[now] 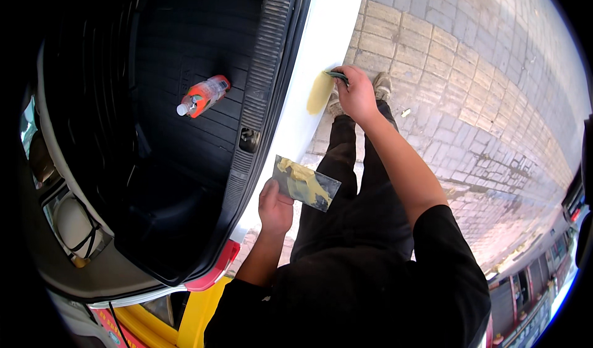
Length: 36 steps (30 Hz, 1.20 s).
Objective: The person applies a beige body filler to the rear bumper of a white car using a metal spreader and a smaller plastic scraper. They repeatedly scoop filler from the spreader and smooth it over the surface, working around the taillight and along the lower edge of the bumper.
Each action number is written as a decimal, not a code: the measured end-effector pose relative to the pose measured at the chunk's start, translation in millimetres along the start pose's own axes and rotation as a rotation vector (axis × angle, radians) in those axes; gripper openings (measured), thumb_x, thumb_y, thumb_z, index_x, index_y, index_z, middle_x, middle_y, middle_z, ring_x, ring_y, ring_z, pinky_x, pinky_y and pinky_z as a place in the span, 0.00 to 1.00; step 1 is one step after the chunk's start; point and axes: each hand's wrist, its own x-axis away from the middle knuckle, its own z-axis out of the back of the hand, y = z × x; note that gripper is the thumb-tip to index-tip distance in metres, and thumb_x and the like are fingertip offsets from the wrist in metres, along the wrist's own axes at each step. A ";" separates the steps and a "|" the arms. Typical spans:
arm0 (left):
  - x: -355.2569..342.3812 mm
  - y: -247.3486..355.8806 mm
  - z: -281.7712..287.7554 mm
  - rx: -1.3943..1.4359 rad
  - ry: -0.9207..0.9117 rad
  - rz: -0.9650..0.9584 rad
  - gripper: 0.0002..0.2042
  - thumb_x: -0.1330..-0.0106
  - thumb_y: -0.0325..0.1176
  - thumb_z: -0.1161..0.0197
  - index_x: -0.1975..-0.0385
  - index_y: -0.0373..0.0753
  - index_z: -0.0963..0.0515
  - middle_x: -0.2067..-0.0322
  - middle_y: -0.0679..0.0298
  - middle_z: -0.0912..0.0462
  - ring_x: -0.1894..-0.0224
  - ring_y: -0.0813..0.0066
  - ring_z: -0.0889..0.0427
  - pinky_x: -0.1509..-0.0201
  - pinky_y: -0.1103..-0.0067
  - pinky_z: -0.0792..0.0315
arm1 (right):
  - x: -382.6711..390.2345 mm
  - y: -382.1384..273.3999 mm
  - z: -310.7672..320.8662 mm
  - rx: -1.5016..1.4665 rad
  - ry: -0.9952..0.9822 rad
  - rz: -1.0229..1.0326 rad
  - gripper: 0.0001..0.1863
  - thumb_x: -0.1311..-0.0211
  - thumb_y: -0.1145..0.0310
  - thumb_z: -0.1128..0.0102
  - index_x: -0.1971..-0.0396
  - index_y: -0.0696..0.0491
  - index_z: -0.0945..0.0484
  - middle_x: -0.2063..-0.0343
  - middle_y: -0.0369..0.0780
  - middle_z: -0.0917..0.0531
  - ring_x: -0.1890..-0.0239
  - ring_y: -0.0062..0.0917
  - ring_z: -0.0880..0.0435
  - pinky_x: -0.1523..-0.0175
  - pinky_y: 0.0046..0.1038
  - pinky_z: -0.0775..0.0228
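Observation:
My left hand (275, 209) grips the edge of a dark rectangular board (307, 184) smeared with yellowish body filler. In my right hand (356, 95) is a thin dark green spreader (336, 75), pinched between thumb and fingers. Its edge meets the upper end of a yellow filler patch (319, 93) on the white car bumper (324, 24). The board is held apart from the bumper, nearer my body.
Left of the bumper lies the open black cargo area (191, 39), with a plastic bottle (204, 96) in orange wrapping on its floor. A red tail light (216, 268) and a yellow frame (201, 308) are at lower left. Brick paving (457, 88) stretches to the right.

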 end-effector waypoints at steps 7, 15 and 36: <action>-1.4 1.1 0.6 0.008 -0.018 -0.001 0.14 0.25 0.28 0.54 0.46 0.32 0.26 0.44 0.57 0.22 0.39 0.64 0.24 0.33 0.66 0.34 | 51.1 -0.6 -31.7 0.026 -0.127 0.148 0.11 0.48 0.81 0.39 0.64 0.57 0.19 0.66 0.45 0.18 0.60 0.45 0.20 0.54 0.43 0.29; -1.9 3.6 5.4 0.038 -0.047 -0.007 0.15 0.25 0.28 0.54 0.44 0.32 0.27 0.43 0.57 0.22 0.39 0.65 0.25 0.32 0.67 0.35 | 77.6 -3.8 -24.0 -0.068 -0.197 0.020 0.10 0.45 0.81 0.38 0.62 0.58 0.20 0.65 0.46 0.19 0.59 0.45 0.21 0.53 0.40 0.28; -4.6 2.7 16.3 0.044 -0.010 0.008 0.16 0.24 0.31 0.54 0.44 0.31 0.28 0.43 0.55 0.22 0.40 0.63 0.24 0.34 0.65 0.33 | 46.2 -0.7 -36.0 -0.006 0.121 -0.010 0.10 0.44 0.81 0.39 0.61 0.59 0.20 0.60 0.47 0.17 0.56 0.46 0.21 0.48 0.40 0.27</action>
